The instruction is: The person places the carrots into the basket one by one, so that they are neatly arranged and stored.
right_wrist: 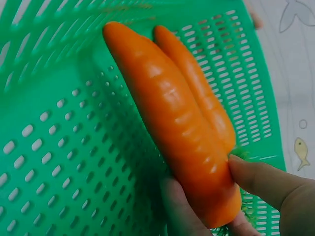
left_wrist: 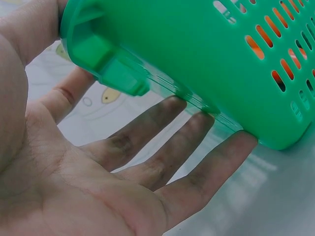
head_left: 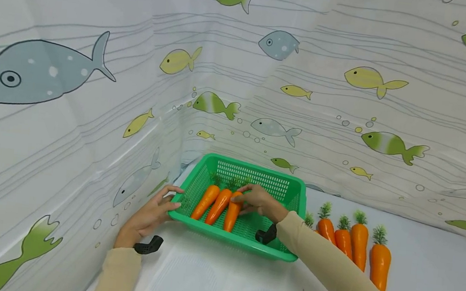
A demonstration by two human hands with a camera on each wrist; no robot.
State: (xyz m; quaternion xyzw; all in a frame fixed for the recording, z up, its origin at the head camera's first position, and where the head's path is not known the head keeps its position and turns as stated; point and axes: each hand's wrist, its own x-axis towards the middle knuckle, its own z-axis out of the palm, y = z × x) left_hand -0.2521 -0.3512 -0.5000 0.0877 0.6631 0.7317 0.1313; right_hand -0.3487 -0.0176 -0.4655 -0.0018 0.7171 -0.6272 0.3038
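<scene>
A green plastic basket (head_left: 237, 244) has three orange carrots with leafy tops lying side by side in it. My right hand (head_left: 259, 199) reaches inside and grips the rightmost carrot (head_left: 231, 216) near its leafy end, thumb on one side and fingers on the other in the right wrist view. Left of it are the middle carrot (head_left: 219, 206) and another carrot (head_left: 205, 202). At the basket's left corner my left hand (head_left: 151, 215) holds the rim. In the left wrist view its thumb hooks over the edge while the fingertips (left_wrist: 241, 140) touch the outer wall.
Several more carrots (head_left: 359, 242) lie in a row on the white table (head_left: 430, 261) right of the basket, partly behind my right sleeve (head_left: 331, 265). Fish-printed sheeting (head_left: 324, 126) rises close behind the basket and along its left side.
</scene>
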